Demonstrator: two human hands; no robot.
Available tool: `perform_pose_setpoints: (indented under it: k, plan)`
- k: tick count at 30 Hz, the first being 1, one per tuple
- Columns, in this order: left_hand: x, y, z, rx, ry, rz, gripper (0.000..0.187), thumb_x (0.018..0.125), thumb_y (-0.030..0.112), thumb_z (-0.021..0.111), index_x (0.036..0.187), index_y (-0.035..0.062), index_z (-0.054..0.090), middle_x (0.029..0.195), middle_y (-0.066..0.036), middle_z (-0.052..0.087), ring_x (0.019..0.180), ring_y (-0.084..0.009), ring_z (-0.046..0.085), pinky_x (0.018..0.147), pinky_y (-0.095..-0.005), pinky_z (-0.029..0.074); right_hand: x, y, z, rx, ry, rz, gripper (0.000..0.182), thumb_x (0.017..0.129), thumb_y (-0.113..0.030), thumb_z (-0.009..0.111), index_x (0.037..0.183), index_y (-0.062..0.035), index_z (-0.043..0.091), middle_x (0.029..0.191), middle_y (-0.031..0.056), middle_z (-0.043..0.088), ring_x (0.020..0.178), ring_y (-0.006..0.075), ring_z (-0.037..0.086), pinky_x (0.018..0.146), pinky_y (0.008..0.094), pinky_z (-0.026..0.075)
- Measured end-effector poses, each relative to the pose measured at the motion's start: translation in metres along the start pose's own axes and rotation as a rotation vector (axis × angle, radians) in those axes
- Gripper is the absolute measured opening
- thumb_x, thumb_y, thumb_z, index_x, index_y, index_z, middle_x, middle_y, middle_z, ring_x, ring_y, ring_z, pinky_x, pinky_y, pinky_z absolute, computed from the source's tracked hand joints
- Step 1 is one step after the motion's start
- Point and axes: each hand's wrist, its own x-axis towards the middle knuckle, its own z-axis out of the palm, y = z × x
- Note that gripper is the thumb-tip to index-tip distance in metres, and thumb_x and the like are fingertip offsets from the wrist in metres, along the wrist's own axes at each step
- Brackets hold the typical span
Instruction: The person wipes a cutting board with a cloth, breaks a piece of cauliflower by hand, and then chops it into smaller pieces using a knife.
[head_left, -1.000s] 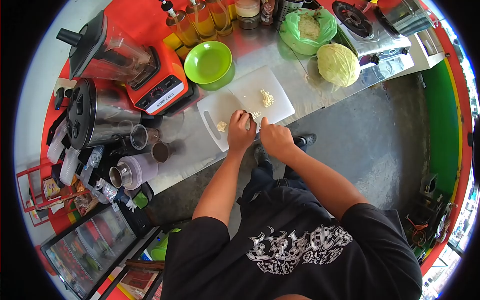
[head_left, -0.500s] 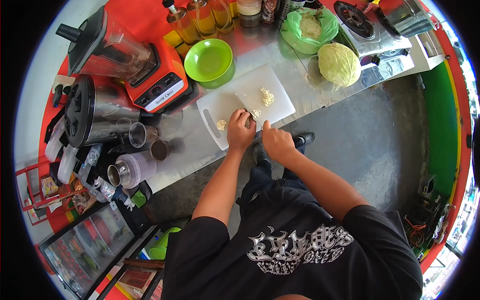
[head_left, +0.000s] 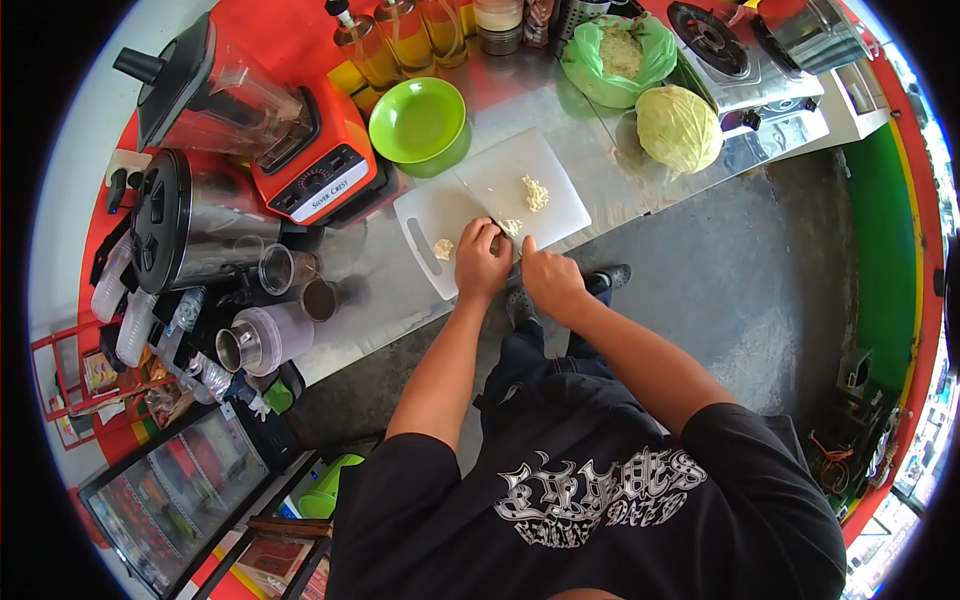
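On the white cutting board [head_left: 555, 220] my left hand [head_left: 482, 258] has its fingers bent over a small pale piece, mostly hidden under them. My right hand [head_left: 550, 280] is closed around the handle of a knife, whose thin blade [head_left: 480, 202] points up and left across the board, beside my left fingertips. A few chopped bits [head_left: 513, 227] lie by the blade. A pile of pale chopped pieces [head_left: 535, 194] sits on the right part of the board, and a small pale clump [head_left: 443, 249] lies at the left near the handle slot.
A green bowl [head_left: 417, 118] stands behind the board, with a red blender [head_left: 325, 170] to its left. A cabbage [head_left: 679, 130], a green bag [head_left: 620, 60] of shreds and a stove [head_left: 735, 60] are to the right. Cups and a shaker [head_left: 270, 340] stand left.
My right hand has shifted very slightly left, and the knife has moved a little with it. My left hand stays nearly in place.
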Motion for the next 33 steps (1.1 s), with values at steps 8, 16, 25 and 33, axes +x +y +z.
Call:
perform_pose_setpoints:
  k: [8, 16, 25, 33]
  plan:
    - [0.001, 0.002, -0.002, -0.010, 0.004, -0.002, 0.005, 0.083, 0.002, 0.066, 0.086, -0.0002, 0.063, 0.095, -0.014, 0.066, 0.084, -0.0341, 0.067, 0.074, -0.0408, 0.054, -0.010, -0.005, -0.012, 0.041, -0.044, -0.001, 0.013, 0.099, -0.013, 0.052, 0.104, -0.0021, 0.049, 0.084, 0.0233, 0.074, 0.080, 0.0380, 0.076, 0.067, 0.0473, 0.060]
    - [-0.001, 0.001, 0.000, 0.071, 0.008, 0.038, 0.008, 0.085, 0.003, 0.065, 0.092, 0.0005, 0.064, 0.107, -0.015, 0.065, 0.095, -0.0341, 0.067, 0.077, -0.0411, 0.056, 0.002, 0.005, -0.003, 0.081, 0.031, -0.036, 0.022, 0.104, -0.025, 0.053, 0.103, -0.0034, 0.048, 0.080, 0.0220, 0.072, 0.077, 0.0403, 0.074, 0.065, 0.0509, 0.058]
    - [0.003, 0.014, -0.008, 0.134, 0.051, -0.060, 0.014, 0.088, 0.007, 0.063, 0.102, 0.0050, 0.064, 0.117, -0.014, 0.057, 0.112, -0.0365, 0.054, 0.094, -0.0464, 0.048, 0.003, 0.022, -0.018, 0.199, 0.089, 0.096, 0.031, 0.104, -0.030, 0.056, 0.108, -0.0014, 0.047, 0.083, 0.0255, 0.071, 0.080, 0.0474, 0.070, 0.070, 0.0578, 0.054]
    - [0.001, 0.006, -0.003, 0.080, 0.005, 0.027, 0.012, 0.085, 0.005, 0.066, 0.095, -0.0001, 0.065, 0.105, -0.014, 0.063, 0.102, -0.0359, 0.060, 0.087, -0.0452, 0.050, -0.012, 0.004, -0.019, 0.139, 0.054, -0.020, 0.028, 0.103, -0.029, 0.056, 0.105, -0.0013, 0.050, 0.079, 0.0217, 0.072, 0.074, 0.0436, 0.072, 0.067, 0.0548, 0.057]
